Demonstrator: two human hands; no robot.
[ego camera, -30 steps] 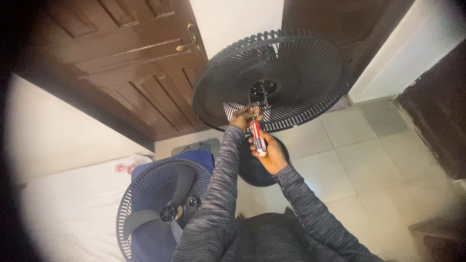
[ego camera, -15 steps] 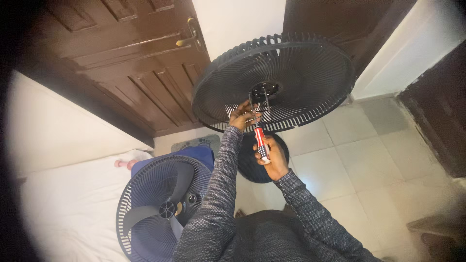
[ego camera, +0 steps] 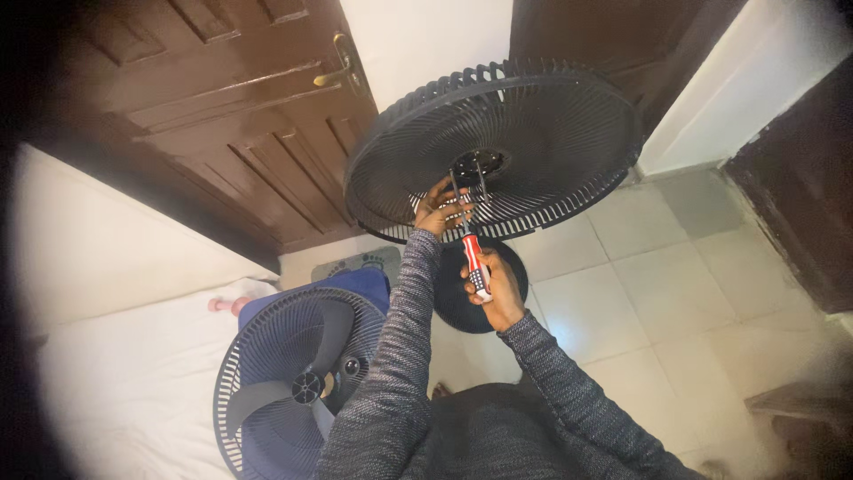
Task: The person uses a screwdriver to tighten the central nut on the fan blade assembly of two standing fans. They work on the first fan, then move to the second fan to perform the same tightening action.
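A pale tiled floor fills the right of the view, with a dark brown panelled wooden door at 11 o'clock and a white wall strip above. At 12 o'clock stands the round black wire fan grille, tilted toward the camera, its hub near the middle. The left hand is up against the lower grille just below the hub, fingers curled on the wires — pinching or merely pressing, I cannot tell. The right hand is closed around the red-and-white handled screwdriver, whose metal shaft runs up to the hub. Behind that hand, on the floor, lies a round black fan base. At 7 o'clock a second black fan grille with grey blades rests on a white sheet, a blue cloth just above it. Both arms wear grey knitted sleeves — meeting at 6 o'clock.
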